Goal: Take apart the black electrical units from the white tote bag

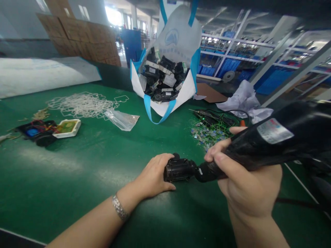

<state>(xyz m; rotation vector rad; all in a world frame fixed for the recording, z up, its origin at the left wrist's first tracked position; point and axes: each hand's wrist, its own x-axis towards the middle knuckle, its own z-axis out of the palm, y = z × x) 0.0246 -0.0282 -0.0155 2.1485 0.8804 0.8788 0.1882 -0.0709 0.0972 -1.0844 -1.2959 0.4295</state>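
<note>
Gripping a partly hidden black plastic unit (pixel 179 170) with left fingers (pixel 162 161) on the green counter (pixel 85 165), in front of the white bag (pixel 186 84).
Clasping a glossy, tapering black tool (pixel 253 148) with right fingers (pixel 214 148), cut off at the rear; too blurred to tell whether touching the unit.

The tabletop (pixel 103 151) is green, device (pixel 179 170) and tool (pixel 261 150) black, bag (pixel 190 84) white and blue.

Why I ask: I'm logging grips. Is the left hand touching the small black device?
Touching: the head view shows the left hand gripping one end of the small black device.
</note>
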